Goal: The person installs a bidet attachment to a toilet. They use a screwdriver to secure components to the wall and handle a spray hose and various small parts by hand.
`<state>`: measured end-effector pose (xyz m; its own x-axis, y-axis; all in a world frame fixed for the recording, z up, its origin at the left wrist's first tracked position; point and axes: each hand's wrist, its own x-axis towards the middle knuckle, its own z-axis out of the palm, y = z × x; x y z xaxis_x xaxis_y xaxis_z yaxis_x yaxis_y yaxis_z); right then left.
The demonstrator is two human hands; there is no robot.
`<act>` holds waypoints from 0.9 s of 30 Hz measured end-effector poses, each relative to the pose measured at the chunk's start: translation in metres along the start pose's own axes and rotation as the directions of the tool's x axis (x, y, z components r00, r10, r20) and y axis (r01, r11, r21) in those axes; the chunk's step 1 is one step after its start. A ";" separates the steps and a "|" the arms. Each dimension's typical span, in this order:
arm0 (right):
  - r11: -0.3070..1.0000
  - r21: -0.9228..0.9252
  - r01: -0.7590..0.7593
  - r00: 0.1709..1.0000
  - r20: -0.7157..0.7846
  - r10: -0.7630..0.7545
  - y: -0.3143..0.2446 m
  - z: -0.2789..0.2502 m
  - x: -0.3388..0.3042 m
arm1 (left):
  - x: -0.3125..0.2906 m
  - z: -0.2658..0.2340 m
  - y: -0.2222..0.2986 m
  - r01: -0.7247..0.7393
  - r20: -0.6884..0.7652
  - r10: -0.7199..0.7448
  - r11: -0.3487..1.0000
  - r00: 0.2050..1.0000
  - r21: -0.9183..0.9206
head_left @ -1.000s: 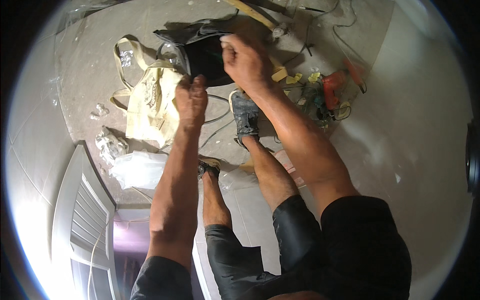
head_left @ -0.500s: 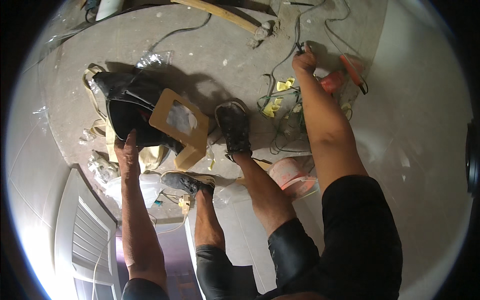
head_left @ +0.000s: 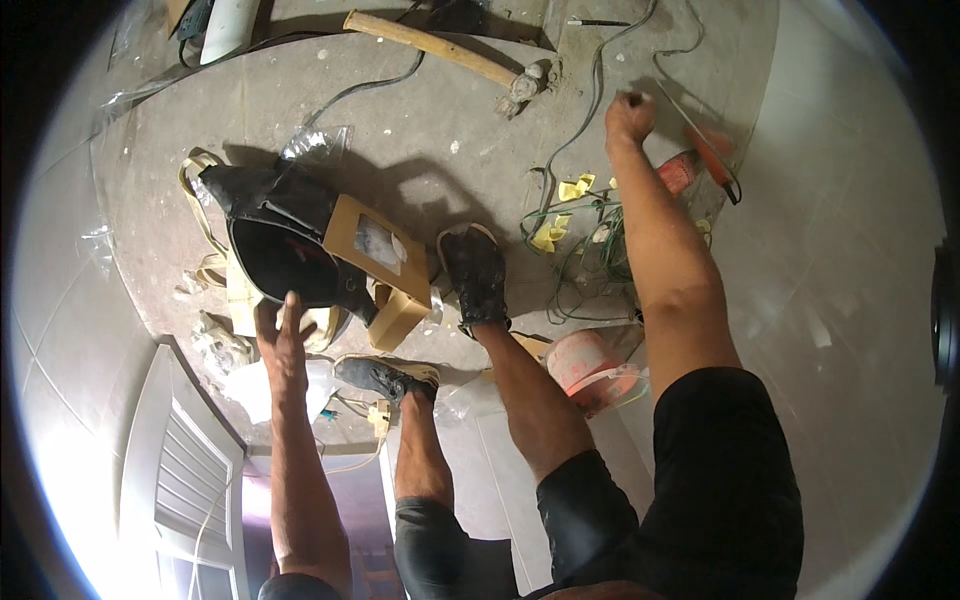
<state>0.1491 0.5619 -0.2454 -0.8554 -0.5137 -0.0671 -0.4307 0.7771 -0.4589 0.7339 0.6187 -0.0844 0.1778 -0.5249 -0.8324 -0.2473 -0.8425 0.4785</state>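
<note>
My left hand (head_left: 284,346) is open with its fingers spread, just by the lower rim of a black bag (head_left: 285,262). The bag gapes open, and its inside is mostly dark. A brown cardboard box (head_left: 352,232) with a clear window leans against its right side. Farther right, my right hand (head_left: 630,118) is closed above the floor, its fingers curled and slightly blurred. What it holds, if anything, is hidden. A black cable (head_left: 596,82) lies to its left, and an orange-red tool (head_left: 680,172) is partly behind my forearm.
A hammer (head_left: 435,43) with a wooden handle lies at the far side. Tangled green string (head_left: 590,235) and yellow scraps (head_left: 548,235) are near my right foot. A pinkish bucket (head_left: 582,362) stands behind that foot. A white louvred door (head_left: 185,470) is at lower left.
My left hand has come off the bag's rim and its fingers have spread. The right hand has shifted right, away from the black cable. The whole view has moved slightly.
</note>
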 end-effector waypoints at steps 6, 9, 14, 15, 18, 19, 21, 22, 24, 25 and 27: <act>0.836 -0.360 0.414 0.910 0.172 -0.377 -0.081 0.030 0.043 | -0.083 -0.043 -0.081 0.117 -0.038 -0.111 0.966 0.993 0.232; 0.633 -0.547 0.548 0.833 0.286 -0.473 -0.060 0.030 0.099 | -0.131 -0.027 -0.124 0.203 0.063 -0.229 0.937 0.971 0.285; 0.578 -0.512 0.635 0.771 0.469 -0.431 -0.081 0.026 0.078 | -0.208 -0.021 -0.109 0.407 0.045 -0.428 0.882 0.902 0.237; 0.568 -0.389 0.725 0.688 0.426 -0.587 -0.088 0.023 0.066 | -0.218 -0.019 -0.105 0.407 0.032 -0.423 0.887 0.906 0.217; 0.524 0.044 0.851 0.486 0.313 -0.816 -0.115 -0.004 -0.001 | -0.231 -0.001 -0.055 0.412 0.043 -0.420 0.903 0.907 0.121; 0.570 0.228 0.789 0.475 0.361 -0.803 -0.136 -0.027 -0.050 | -0.228 0.003 -0.039 0.425 0.029 -0.427 0.903 0.904 0.066; 0.840 0.347 0.417 0.411 0.753 -0.515 -0.159 -0.091 -0.141 | -0.219 0.015 -0.020 0.249 0.017 -0.257 0.948 0.966 0.196; 0.863 0.428 0.268 0.318 0.806 -0.499 -0.171 -0.119 -0.183 | -0.207 0.027 0.005 0.076 0.100 -0.084 0.994 0.991 0.081; 0.870 0.469 0.148 0.218 0.843 -0.492 -0.184 -0.155 -0.262 | -0.189 0.047 0.053 -0.072 0.156 0.098 0.984 0.983 -0.161; 0.882 0.431 0.188 0.157 0.874 -0.461 -0.199 -0.172 -0.292 | -0.184 0.053 0.067 -0.048 0.153 0.094 0.960 0.984 -0.276; 0.795 0.606 0.002 0.144 0.787 -0.600 -0.201 -0.179 -0.343 | -0.172 0.056 0.081 0.019 0.191 0.062 0.918 0.980 -0.396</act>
<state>0.4778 0.6469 0.0287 0.3621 -0.8263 -0.4313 -0.1700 0.3964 -0.9022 0.6302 0.6472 0.0819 -0.0234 -0.5432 -0.8393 0.1534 -0.8315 0.5339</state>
